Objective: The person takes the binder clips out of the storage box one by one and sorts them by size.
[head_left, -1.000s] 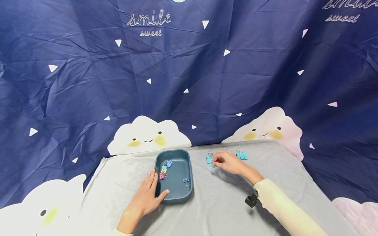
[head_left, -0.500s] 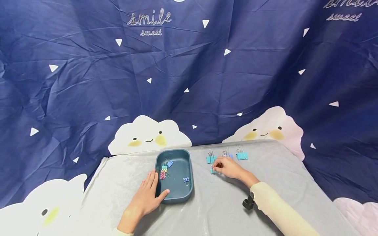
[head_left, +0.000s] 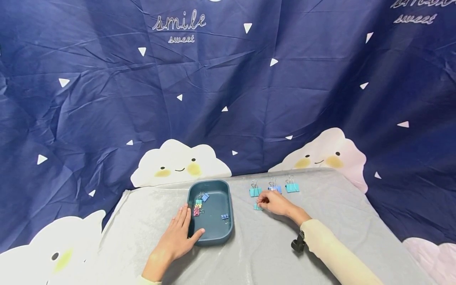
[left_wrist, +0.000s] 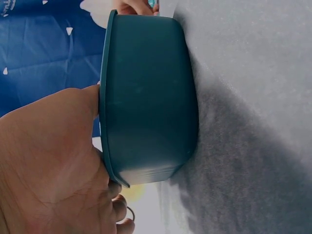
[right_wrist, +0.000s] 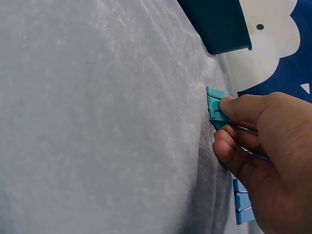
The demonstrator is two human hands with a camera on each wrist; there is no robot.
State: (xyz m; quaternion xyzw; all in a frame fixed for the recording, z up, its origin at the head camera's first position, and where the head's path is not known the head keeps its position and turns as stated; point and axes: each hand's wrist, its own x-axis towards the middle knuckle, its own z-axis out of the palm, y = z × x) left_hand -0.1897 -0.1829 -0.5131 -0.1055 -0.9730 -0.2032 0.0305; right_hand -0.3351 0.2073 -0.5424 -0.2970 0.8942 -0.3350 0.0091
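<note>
On the left, the left hand [head_left: 173,240] lay flat on the grey tabletop [head_left: 267,253], fingers straight and relaxed, holding nothing. Its palm and thumb pressed against the near left wall of a dark teal tray [head_left: 213,236]. Inside the tray lay a few small binder clips [head_left: 198,205], pink, yellow, teal and blue, gathered toward its left side, with one more blue clip [head_left: 224,216] apart on the right.

To the right of the tray, the right hand [head_left: 276,203] rested on the tabletop with its fingers curled, pinching a small teal binder clip [right_wrist: 217,108] between thumb and fingertips. The clip sat at the hand's fingertips, touching the cloth, on the side nearest the tray.

Just beyond the hand stood a row of three clips: teal [head_left: 254,191], blue [head_left: 275,188] and teal [head_left: 292,187].

A navy backdrop [head_left: 228,87] with white clouds hung behind.
</note>
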